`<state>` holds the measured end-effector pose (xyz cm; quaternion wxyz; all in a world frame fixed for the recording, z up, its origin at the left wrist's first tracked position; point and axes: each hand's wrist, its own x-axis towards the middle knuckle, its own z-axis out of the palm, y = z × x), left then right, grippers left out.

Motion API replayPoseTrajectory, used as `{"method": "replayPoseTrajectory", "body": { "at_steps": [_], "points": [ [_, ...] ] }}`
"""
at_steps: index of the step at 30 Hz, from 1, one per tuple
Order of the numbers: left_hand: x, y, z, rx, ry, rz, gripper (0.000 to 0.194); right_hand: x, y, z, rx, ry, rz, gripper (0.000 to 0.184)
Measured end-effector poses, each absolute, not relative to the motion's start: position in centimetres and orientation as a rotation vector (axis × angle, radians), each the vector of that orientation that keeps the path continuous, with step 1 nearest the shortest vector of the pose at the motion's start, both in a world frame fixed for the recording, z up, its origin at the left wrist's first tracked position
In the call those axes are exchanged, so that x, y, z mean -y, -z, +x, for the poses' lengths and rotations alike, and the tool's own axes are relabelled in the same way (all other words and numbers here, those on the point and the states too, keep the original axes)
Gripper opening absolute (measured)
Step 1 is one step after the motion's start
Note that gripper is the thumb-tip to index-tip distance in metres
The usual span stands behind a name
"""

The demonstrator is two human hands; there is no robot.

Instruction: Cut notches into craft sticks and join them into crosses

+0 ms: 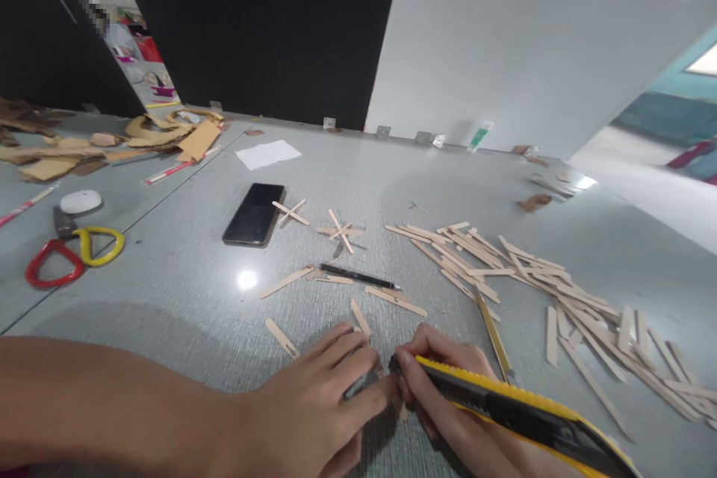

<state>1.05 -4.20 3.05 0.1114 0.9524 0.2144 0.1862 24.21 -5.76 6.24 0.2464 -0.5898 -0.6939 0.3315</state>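
Observation:
My right hand (448,396) is closed around a yellow and black utility knife (515,411), its tip pointing down at the grey table (184,291) near the front edge. My left hand (314,411) lies beside it with fingers stretched flat, pressing on a small wooden stick piece (381,371) that is mostly hidden under the fingertips. Short stick pieces (281,337) lie just beyond the fingers.
A heap of wooden craft sticks (560,291) spreads to the right. A black pen (358,276), glued stick crosses (340,231), a black phone (255,213), red and yellow scissors (72,254), white paper (267,154) and cardboard scraps (162,134) lie further back.

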Motion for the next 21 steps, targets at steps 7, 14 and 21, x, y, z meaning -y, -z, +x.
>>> {"method": "replayPoseTrajectory", "body": {
  "at_steps": [7,14,21],
  "points": [
    [4.0,-3.4,0.9,-0.572,-0.558,2.754,0.045,5.9,-6.1,24.4,1.890,-0.795,-1.614,0.047],
    [4.2,-2.8,0.9,-0.570,-0.543,2.806,0.051,5.8,-5.5,24.0,1.931,-0.739,-1.572,0.041],
    [4.3,-2.5,1.0,-0.576,-0.669,2.814,0.047,6.0,-5.5,24.0,1.895,-0.910,-1.640,0.038]
  ]
}}
